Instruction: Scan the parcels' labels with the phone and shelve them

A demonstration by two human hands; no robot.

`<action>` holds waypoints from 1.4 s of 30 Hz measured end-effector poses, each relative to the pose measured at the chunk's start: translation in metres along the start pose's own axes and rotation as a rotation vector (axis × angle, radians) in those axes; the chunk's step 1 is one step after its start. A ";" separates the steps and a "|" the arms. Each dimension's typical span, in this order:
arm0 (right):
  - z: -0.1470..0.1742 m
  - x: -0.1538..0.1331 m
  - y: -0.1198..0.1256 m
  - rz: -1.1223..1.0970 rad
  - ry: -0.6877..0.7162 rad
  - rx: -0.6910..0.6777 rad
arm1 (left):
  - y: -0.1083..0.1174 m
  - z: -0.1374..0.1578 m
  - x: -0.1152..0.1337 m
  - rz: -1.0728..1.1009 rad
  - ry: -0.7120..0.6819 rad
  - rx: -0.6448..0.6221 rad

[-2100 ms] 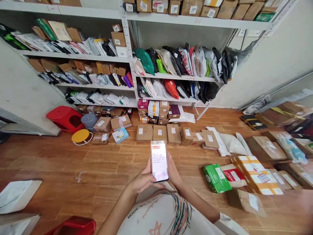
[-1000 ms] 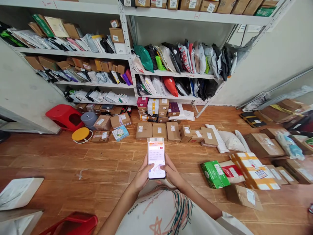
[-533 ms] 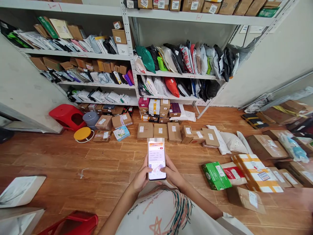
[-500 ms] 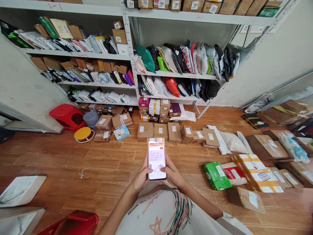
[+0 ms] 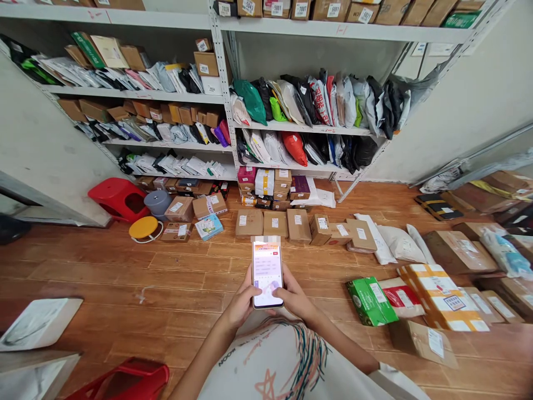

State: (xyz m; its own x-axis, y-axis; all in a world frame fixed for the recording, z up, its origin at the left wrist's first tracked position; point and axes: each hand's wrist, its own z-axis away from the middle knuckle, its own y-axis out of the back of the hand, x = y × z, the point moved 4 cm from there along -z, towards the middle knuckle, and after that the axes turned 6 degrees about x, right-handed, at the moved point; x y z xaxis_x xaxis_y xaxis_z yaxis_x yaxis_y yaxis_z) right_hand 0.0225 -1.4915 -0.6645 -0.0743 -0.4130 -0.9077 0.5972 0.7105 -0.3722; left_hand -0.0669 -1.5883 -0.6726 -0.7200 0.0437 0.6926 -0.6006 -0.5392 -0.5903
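A smartphone (image 5: pixel 267 271) is held upright between both hands in front of the printed white shirt (image 5: pixel 275 361). Its screen is lit, with an orange banner on top and lines of text too small to read. My left hand (image 5: pixel 244 300) grips the lower left edge, its thumb over the screen. From the other side my right hand (image 5: pixel 296 297) holds the lower right edge, with its thumb also on the lower part of the screen. The fingers behind the phone are hidden.
White metal shelves (image 5: pixel 303 125) full of parcels stand ahead. Cardboard boxes (image 5: pixel 249 223) line the floor before them. A green box (image 5: pixel 372 301) and a taped box (image 5: pixel 443 297) lie to the right. Red stools (image 5: pixel 119 199), one yellow stool (image 5: pixel 145 228) and white boxes (image 5: pixel 39 323) are at left.
The whole scene has shifted slightly to the right in view. The right thumb has moved slightly on the screen; both hands keep hold of the phone.
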 end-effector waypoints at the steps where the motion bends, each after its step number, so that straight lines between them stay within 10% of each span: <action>1: 0.000 0.000 0.000 -0.002 -0.001 0.003 | 0.000 0.000 0.001 -0.027 -0.003 0.024; 13: -0.035 -0.005 0.001 0.063 0.072 0.232 | 0.002 -0.005 -0.002 -0.010 -0.029 -0.064; 20: -0.013 -0.015 -0.003 0.172 0.346 0.284 | 0.007 -0.008 -0.004 0.022 -0.037 -0.080; 27: 0.005 -0.021 -0.002 0.745 0.728 0.181 | 0.009 -0.008 0.002 0.046 -0.037 -0.047; 42: -0.004 -0.032 -0.020 1.045 0.747 0.033 | 0.006 -0.014 0.009 0.080 -0.124 -0.060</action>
State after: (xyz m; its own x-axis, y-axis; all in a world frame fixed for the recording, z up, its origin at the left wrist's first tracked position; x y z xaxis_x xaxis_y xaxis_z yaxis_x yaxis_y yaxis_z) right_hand 0.0101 -1.4900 -0.6284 0.0177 0.7548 -0.6557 0.6611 0.4832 0.5740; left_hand -0.0816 -1.5791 -0.6757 -0.7201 -0.1033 0.6862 -0.5657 -0.4853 -0.6667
